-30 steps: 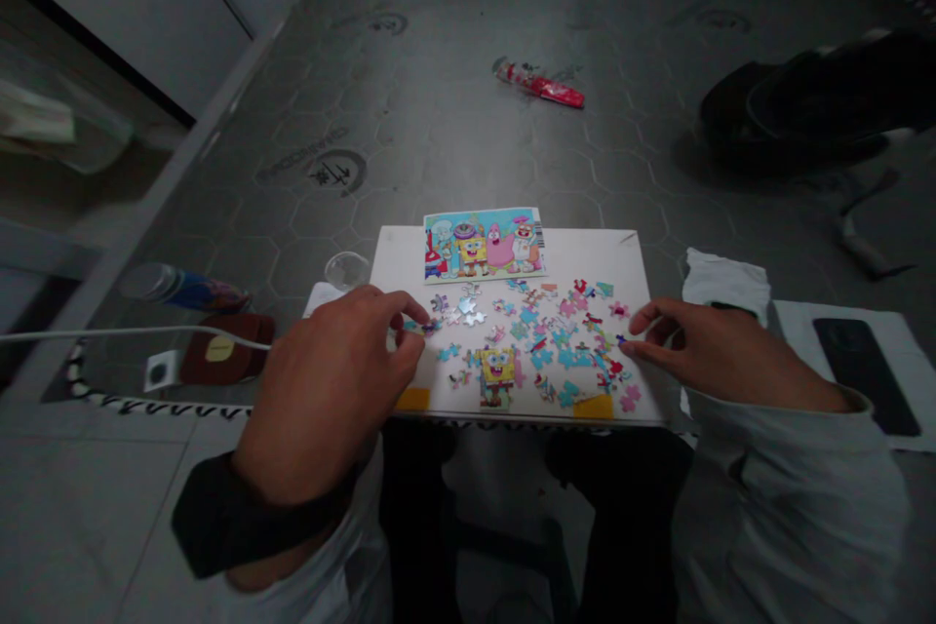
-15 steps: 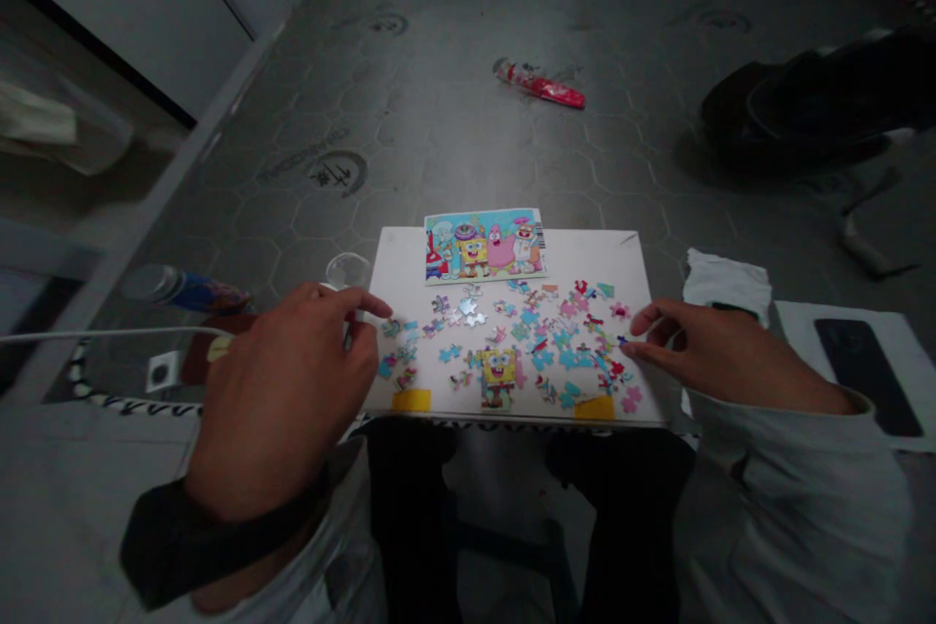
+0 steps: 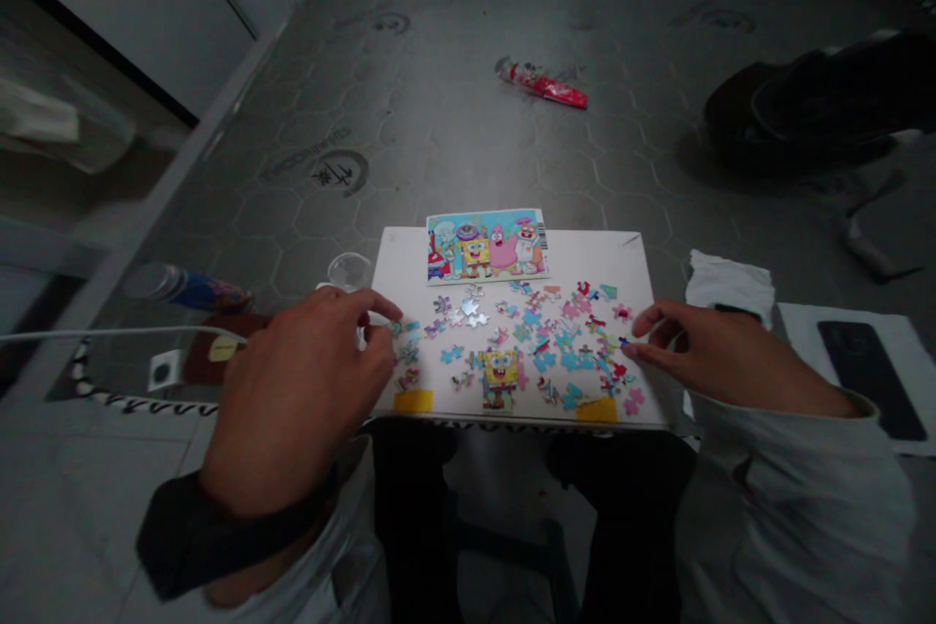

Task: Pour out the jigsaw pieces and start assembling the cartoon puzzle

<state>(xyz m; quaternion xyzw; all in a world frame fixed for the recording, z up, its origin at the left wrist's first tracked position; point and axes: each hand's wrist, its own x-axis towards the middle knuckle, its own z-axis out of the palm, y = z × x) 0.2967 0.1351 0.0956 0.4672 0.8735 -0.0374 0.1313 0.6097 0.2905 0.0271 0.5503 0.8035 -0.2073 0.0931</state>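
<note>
A white board (image 3: 409, 258) lies in front of me with many loose, colourful puzzle pieces (image 3: 545, 341) scattered over it. A cartoon reference picture (image 3: 487, 245) lies at its far edge, and a small joined yellow figure (image 3: 499, 372) sits near the front edge. My left hand (image 3: 307, 390) is at the board's left side, thumb and index finger pinched together at a blue piece (image 3: 399, 326). My right hand (image 3: 706, 356) rests at the right edge, fingers loosely curled and apart, the thumb tip beside a small dark piece (image 3: 622, 342).
The board sits on a grey hexagon-patterned mat (image 3: 468, 146). A clear cup (image 3: 349, 268), a lying bottle (image 3: 182, 288) and a white cable (image 3: 109, 333) are at the left. A red packet (image 3: 542, 84) lies far back, a dark bag (image 3: 819, 112) and a phone (image 3: 870, 375) at the right.
My left hand drew back to the left from the middle pieces, leaving several pieces near the board's left edge, then edged right again to them. My right hand stayed still.
</note>
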